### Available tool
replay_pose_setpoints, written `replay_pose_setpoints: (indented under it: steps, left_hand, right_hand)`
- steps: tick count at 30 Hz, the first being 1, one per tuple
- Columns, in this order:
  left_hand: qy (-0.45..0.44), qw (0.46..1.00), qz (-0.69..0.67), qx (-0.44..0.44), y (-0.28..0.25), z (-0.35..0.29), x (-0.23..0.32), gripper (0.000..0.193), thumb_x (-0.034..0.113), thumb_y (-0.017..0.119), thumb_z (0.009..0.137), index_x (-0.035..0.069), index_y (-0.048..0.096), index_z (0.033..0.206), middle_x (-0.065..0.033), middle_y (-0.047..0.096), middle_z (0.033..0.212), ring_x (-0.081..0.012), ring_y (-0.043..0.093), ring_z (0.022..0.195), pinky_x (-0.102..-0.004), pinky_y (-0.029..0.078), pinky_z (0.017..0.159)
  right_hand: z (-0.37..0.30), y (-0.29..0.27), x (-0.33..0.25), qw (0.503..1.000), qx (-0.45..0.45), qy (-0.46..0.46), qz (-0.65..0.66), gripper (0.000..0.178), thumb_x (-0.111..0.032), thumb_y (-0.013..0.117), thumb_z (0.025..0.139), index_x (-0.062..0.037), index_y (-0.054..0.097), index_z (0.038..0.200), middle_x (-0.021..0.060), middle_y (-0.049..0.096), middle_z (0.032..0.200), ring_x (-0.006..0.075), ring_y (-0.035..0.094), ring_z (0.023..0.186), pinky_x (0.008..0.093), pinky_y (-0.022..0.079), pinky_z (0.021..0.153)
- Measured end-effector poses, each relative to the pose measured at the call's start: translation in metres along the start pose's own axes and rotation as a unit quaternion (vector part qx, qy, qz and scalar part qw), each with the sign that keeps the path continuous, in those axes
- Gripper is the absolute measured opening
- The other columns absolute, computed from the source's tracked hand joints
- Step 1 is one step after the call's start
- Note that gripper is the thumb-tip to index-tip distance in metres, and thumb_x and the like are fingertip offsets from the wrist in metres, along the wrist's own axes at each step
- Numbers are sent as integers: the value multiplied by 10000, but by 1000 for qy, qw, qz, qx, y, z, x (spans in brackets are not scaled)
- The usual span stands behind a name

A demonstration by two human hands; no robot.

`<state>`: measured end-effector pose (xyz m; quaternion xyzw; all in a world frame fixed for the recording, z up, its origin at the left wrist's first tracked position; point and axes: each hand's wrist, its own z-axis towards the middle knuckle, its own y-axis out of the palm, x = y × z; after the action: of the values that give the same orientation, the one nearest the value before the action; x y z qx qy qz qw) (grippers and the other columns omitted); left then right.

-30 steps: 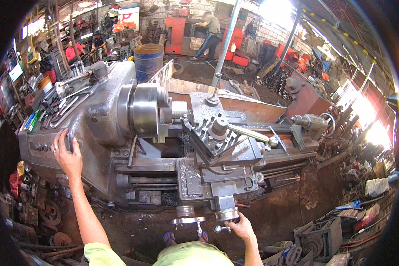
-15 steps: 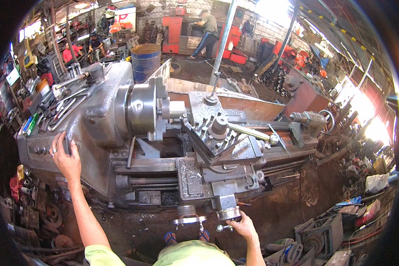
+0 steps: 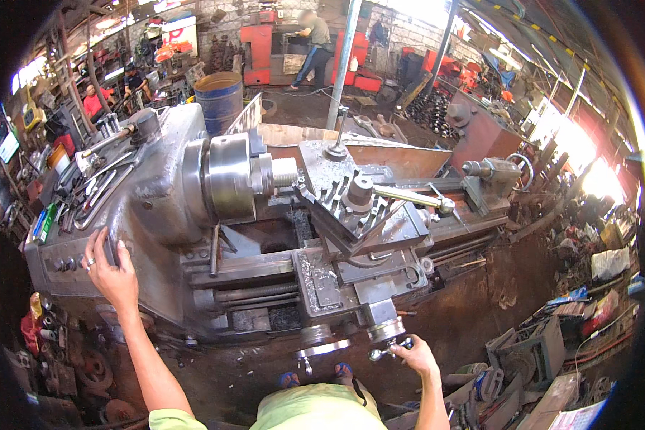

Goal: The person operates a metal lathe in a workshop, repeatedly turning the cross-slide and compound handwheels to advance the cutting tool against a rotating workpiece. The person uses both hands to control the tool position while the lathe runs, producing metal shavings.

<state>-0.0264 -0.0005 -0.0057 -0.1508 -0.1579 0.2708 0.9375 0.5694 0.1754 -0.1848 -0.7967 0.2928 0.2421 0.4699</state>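
Observation:
A large metal lathe fills the middle. My left hand (image 3: 112, 274) rests with fingers apart on the front edge of the headstock (image 3: 161, 193), beside a small dark upright part. My right hand (image 3: 417, 355) is closed on the ball-ended crank handle (image 3: 398, 348) of the cross slide, at the front of the carriage (image 3: 315, 279). A bright, ridged metal cylinder (image 3: 284, 171) sticks out of the chuck (image 3: 229, 175). Close to its right end stands the tool post (image 3: 358, 192), with metal chips around it and a long clamping lever (image 3: 408, 196).
Wrenches and other tools (image 3: 104, 188) lie on the headstock. A handwheel (image 3: 322, 349) sits left of the crank, above my feet. The tailstock (image 3: 491, 179) is at the right. Behind stand a blue drum (image 3: 218, 104) and a person (image 3: 314, 46) by a red machine. Scrap metal lies lower right.
The chuck's jaws have turned to another position. My right hand has turned the crank handle a little. My left hand stays on the headstock, and the whole view has shifted slightly.

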Motion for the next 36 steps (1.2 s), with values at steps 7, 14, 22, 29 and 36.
replay_pose_setpoints:
  steps: [7, 14, 22, 29, 36]
  left_hand:
    - [4, 1000, -23, -6, -3, 1, -1, 361, 107, 678, 851, 74, 637, 1208, -137, 600, 1265, -351, 523, 1173, -476, 385, 1003]
    - [7, 1000, -29, -8, -4, 0, -5, 362, 98, 682, 847, 76, 639, 1206, -134, 601, 1270, -350, 523, 1176, -476, 383, 1006]
    - [6, 999, -46, -12, -4, 0, -7, 345, 93, 678, 851, 70, 644, 1193, -133, 602, 1275, -345, 521, 1187, -477, 371, 1016]
    - [4, 999, -37, -12, -3, 0, -8, 336, 98, 674, 859, 64, 641, 1192, -138, 598, 1275, -347, 523, 1183, -477, 374, 1011]
    - [10, 999, -34, -16, -3, 2, -11, 337, 89, 666, 864, 57, 632, 1198, -146, 599, 1265, -349, 526, 1182, -479, 373, 1010]
  right_hand:
    - [-7, -5, -13, 997, -36, -12, 70, 663, -307, 861, 743, 53, 596, 1232, 84, 697, 850, 132, 631, 676, 296, 514, 558]
    - [-9, -7, -21, 993, -59, 11, 100, 722, -302, 857, 749, 37, 545, 1306, 83, 688, 843, 132, 626, 670, 287, 505, 542]
    - [-2, -6, -13, 993, -65, 3, 98, 708, -279, 852, 762, 28, 541, 1319, 79, 689, 854, 135, 627, 682, 275, 495, 526]
    - [1, -6, -10, 993, -67, 7, 102, 740, -270, 853, 761, 31, 519, 1349, 83, 695, 867, 128, 625, 683, 277, 495, 527]
    - [-7, -7, -25, 995, -45, 34, 79, 735, -336, 863, 734, 66, 563, 1272, 136, 710, 877, 214, 686, 729, 341, 533, 579]
